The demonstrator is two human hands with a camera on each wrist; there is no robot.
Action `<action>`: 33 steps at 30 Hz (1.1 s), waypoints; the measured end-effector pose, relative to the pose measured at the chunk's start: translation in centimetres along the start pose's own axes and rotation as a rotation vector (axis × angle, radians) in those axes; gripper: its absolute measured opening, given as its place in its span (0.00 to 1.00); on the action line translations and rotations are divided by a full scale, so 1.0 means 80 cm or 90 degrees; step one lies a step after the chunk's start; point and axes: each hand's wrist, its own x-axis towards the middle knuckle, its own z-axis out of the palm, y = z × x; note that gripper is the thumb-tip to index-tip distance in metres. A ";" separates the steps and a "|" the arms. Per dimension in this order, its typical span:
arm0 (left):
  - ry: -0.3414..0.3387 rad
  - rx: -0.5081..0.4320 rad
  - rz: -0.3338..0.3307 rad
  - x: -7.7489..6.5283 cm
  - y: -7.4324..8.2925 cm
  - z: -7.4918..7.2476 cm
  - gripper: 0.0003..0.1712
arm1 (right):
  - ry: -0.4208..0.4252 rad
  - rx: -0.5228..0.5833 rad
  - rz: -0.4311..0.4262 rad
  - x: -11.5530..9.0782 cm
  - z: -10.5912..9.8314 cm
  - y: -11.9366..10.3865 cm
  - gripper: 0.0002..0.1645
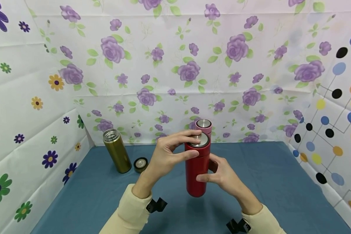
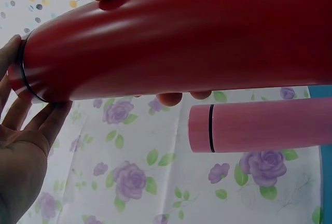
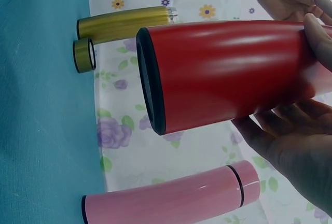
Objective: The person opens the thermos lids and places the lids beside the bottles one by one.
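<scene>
Right grip (image 1: pixel 223 175) around red flask (image 1: pixel 194 170), long axis nearly upright, lid (image 1: pixel 204 140) uppermost

Head view bright and even; light seems to fall from above, faint soft shadow lies on blue cloth (image 1: pixel 193 211) below and between left hand (image 1: pixel 172 151) and right hand (image 1: pixel 226 177). Wrist views dimmer, both hands darkened there. Pale glare streaks along red bottle (image 2: pixel 176 40) in hands. Lens visibly bends pink bottle (image 3: pixel 171 197) beyond hands; fine detail slightly soft.

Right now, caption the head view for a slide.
Left hand grips the lid of a red flask, right hand its body; an open gold flask beside its cap.
</scene>
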 end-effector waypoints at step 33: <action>-0.109 -0.078 -0.066 0.005 -0.004 -0.013 0.20 | -0.048 0.032 0.004 -0.002 -0.008 -0.002 0.32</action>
